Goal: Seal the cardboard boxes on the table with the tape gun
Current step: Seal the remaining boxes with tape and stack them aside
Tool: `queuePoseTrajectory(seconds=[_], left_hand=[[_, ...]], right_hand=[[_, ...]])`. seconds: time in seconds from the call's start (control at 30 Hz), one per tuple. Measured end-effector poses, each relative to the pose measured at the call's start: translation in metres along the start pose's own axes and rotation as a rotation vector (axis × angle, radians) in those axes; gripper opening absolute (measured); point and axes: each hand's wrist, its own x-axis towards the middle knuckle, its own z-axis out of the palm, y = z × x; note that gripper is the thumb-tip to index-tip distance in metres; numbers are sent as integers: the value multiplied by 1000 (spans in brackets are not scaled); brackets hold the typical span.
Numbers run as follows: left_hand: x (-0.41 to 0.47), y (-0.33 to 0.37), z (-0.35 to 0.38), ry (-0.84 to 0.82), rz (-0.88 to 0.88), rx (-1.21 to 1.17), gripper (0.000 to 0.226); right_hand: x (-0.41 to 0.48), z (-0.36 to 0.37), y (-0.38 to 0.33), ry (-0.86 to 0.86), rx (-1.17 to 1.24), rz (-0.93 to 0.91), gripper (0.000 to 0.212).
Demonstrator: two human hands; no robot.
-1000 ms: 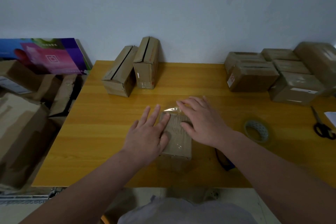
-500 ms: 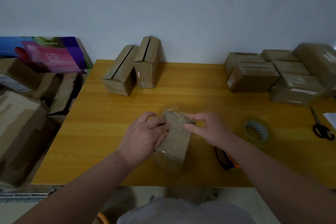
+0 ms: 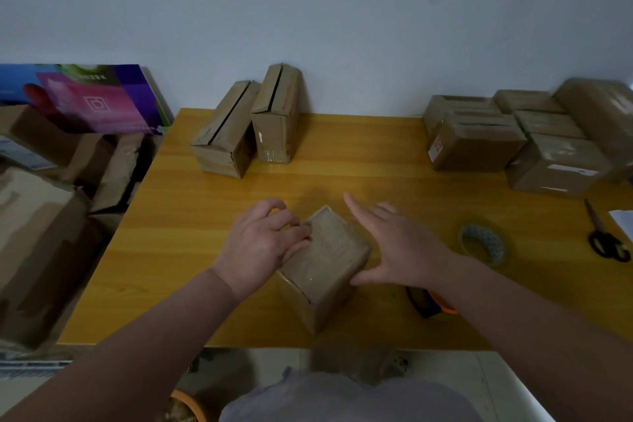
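A small taped cardboard box (image 3: 329,250) lies near the front middle of the wooden table (image 3: 342,168), turned at an angle. My left hand (image 3: 263,243) grips its left side, fingers curled over the far left edge. My right hand (image 3: 397,243) is flat against the box's right side with straight fingers. The tape gun (image 3: 428,305), blue and orange, lies under my right forearm and is mostly hidden. Two unsealed boxes (image 3: 250,127) stand at the back left.
A stack of taped boxes (image 3: 527,144) fills the back right. A roll of clear tape (image 3: 483,243) lies right of my hand, with black scissors (image 3: 603,236) further right. Cardboard boxes (image 3: 41,223) are piled off the table's left edge.
The box has been rotated clockwise to lie at an angle. My left hand went from flat on top to gripping its left side; my right hand moved to its right side.
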Motion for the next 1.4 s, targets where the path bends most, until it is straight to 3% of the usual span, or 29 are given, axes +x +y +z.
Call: queuePoseTrajectory(seconds=[0.13,0.33,0.57,0.73,0.83,0.9,0.97,1.07,1.13,1.27,1.4], left_hand=[[0,-3,4,16,16,-17,35],[-4,1,10,39,-21,-27,40],[-3,0,9,30,-28,-4,37],[-1,-3,8,26,-5,-20,33],[0,-4,8,9,5,-17,32],[2,-3,6,-31,-1,-31,36],[7,3,-3,-132,-86,-18,53],[27,16,-23,-443,-389,94,91],[41,23,-28,-582,-529,142,99],[58,21,-23,-728,-763,-47,89],[68,22,-18,-723,-793,-21,72]], right_hand=[[21,8,-3,-21,-150,-15,132],[21,9,-15,-2,-344,-63,125],[15,11,-23,-65,-278,-103,121],[13,8,-15,-60,-210,24,123],[12,10,-18,-68,-211,-4,115],[9,10,-18,-63,-182,-61,107],[5,5,-15,-21,-139,-88,98],[-4,-2,-6,75,-10,75,94],[-10,-1,4,111,65,257,84],[-20,12,19,-3,45,532,42],[-26,39,34,-136,63,714,36]])
